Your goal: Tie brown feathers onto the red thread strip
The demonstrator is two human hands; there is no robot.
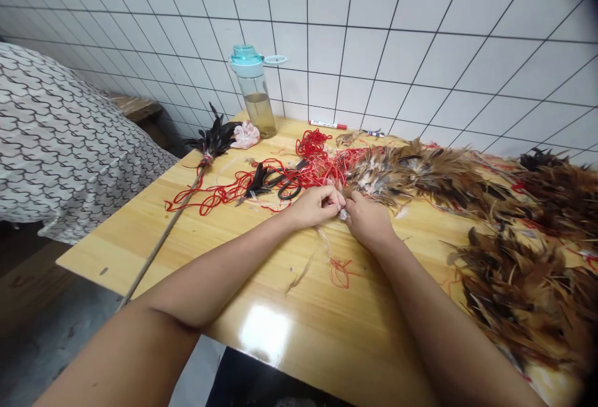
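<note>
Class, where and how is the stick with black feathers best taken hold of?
Probably by the stick's bare lower shaft, from the left: it is slim and straight there, while red strings crowd the upper part and the left forearm lies to its right.

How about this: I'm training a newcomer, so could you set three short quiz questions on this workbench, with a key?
1. True or false: a small white tuft shows between the left hand and the right hand.
2. Which stands near the tiled wall?
A) a lamp
B) a bottle
C) a mug
3. Fill in: the stick at the left side of the table is topped with ____ feathers.

Key: 1. True. 2. B. 3. Black.
</note>
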